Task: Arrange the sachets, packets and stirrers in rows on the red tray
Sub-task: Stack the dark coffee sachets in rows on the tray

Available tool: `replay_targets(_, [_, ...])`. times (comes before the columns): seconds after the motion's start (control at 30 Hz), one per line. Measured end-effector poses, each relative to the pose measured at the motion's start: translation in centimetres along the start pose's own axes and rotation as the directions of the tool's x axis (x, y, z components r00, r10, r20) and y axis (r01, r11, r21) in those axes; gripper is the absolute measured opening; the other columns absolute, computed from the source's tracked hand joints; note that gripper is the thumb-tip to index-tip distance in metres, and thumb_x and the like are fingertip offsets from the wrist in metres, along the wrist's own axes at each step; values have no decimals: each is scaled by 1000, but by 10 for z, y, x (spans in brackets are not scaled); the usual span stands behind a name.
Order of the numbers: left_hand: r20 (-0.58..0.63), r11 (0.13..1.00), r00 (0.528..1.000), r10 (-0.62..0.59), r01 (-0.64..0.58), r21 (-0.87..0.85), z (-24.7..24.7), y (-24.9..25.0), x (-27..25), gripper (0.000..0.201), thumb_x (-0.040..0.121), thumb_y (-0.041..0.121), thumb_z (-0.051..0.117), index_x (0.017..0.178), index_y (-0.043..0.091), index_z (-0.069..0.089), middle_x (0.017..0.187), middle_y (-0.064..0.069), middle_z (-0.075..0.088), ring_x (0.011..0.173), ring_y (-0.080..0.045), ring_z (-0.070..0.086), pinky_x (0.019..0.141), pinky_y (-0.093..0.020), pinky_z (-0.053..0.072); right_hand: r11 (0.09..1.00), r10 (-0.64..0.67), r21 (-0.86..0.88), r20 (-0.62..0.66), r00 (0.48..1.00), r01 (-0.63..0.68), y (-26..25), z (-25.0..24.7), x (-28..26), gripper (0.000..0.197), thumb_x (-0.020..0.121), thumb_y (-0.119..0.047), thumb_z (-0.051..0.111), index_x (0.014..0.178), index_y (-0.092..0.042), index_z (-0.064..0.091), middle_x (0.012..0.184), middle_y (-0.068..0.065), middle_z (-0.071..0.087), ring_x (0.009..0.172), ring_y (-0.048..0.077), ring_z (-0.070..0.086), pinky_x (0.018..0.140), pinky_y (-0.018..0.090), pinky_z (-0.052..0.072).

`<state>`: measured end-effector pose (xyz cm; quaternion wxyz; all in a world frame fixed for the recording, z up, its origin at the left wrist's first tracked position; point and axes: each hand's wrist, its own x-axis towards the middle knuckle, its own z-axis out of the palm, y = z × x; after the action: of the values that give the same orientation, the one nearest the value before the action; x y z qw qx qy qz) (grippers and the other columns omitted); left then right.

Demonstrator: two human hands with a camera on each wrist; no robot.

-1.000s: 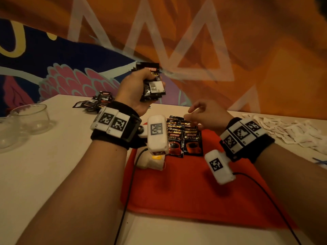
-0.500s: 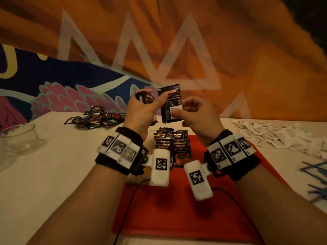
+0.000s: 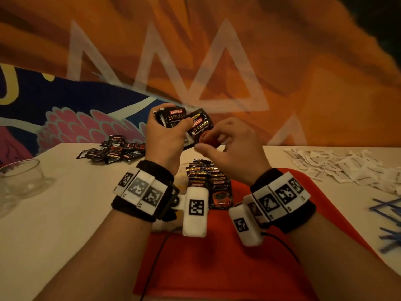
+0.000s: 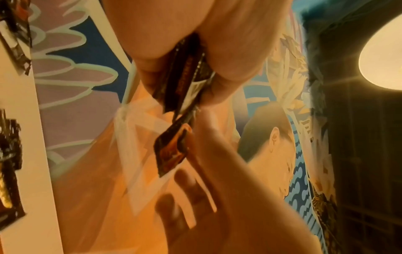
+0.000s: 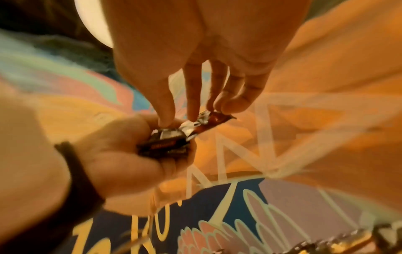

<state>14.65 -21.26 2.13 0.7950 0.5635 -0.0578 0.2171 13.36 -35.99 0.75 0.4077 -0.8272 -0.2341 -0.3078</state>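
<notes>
Above the far end of the flat red tray [image 3: 227, 268], the left hand [image 3: 165, 140] grips a small stack of black foil coffee packets [image 3: 173, 117], fingers and thumb curled round them. The right hand [image 3: 234, 148] pinches the lower edge of one glossy black packet [image 3: 200, 127] that leans out of the stack towards it, tilted so that its long axis runs from the left thumb up and to the right. That packet lies directly between the two grips and touches both; the right hand is placed to draw it free, while the left only steadies the rest. In the right wrist view the pinch sits on a crinkled foil edge [image 5: 204, 118], though blur makes it hard to say how many fingers bear on it.

Below the hands, a row of overlapping coffee packets [image 3: 208, 181] lies on the tray, running away from the person. The next packet probably belongs in this row, so the move is downward. On the white table [image 3: 65, 213] lie a loose heap of dark packets [image 3: 115, 148] at the left, white paper sachets [image 3: 347, 168] at the right, and blue stirrers [image 3: 388, 209] nearer the right edge.
</notes>
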Motion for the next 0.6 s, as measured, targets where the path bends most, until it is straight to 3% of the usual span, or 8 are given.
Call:
replay_targets(0.07, [68, 999, 997, 25, -27, 35, -3, 2, 1, 44, 84, -8, 68, 113, 23, 55, 109, -6, 63, 106, -29, 67, 78, -42, 61, 981, 174, 87, -10, 985, -172, 3, -6, 4, 24, 78, -37, 80, 92, -29, 64, 96, -15, 60, 83, -3, 54, 65, 10, 39])
replay_targets(0.13, [145, 999, 989, 22, -27, 31, -4, 4, 1, 43, 84, -9, 67, 114, 20, 56, 107, -5, 64, 106, -29, 67, 79, -43, 61, 943, 270, 191, 43, 962, -273, 7, -8, 7, 26, 80, -27, 80, 92, -30, 58, 93, -16, 62, 85, -3, 58, 71, 18, 43])
replay_targets(0.2, [188, 1000, 982, -5, 4, 6, -5, 4, 1, 41, 85, -9, 67, 117, 15, 55, 106, -7, 65, 107, -32, 67, 82, -46, 60, 921, 271, 257, 114, 956, -292, 9, -8, 7, 24, 82, -15, 77, 85, -31, 60, 84, -12, 67, 75, -3, 62, 70, 22, 46])
replay_targets(0.3, [228, 997, 971, -65, 72, -26, -6, 4, 0, 39, 87, -4, 67, 120, 13, 54, 109, -10, 65, 108, -37, 67, 83, -52, 59, 932, 233, 246, 157, 960, -266, 10, -10, 5, 26, 85, -9, 74, 78, -32, 64, 71, -10, 69, 60, -4, 59, 61, 21, 46])
replay_targets(0.43, [271, 983, 950, -153, 175, -59, -6, 6, -1, 41, 88, -8, 63, 122, 12, 52, 104, -10, 63, 94, -33, 68, 65, -43, 61, 929, 226, 252, 195, 954, -271, 11, -15, 5, 22, 84, -7, 75, 81, -29, 70, 80, -4, 74, 66, 1, 64, 60, 19, 51])
replay_targets(0.53, [251, 979, 948, -194, 205, -19, -6, 3, 1, 43, 87, -8, 64, 124, 11, 53, 101, -11, 65, 93, -32, 68, 71, -45, 62, 926, 242, 232, 242, 940, -298, 14, -18, 6, 15, 82, -7, 77, 85, -22, 75, 82, -7, 75, 66, -7, 64, 57, 9, 44])
replay_targets(0.6, [209, 978, 956, -207, 210, 8, -6, 1, 4, 35, 87, -4, 67, 118, 11, 56, 100, -12, 66, 94, -33, 70, 75, -48, 61, 921, 269, 200, 298, 916, -335, 16, -21, 5, 12, 80, -9, 78, 85, -20, 76, 82, -5, 76, 68, -5, 66, 59, 9, 46])
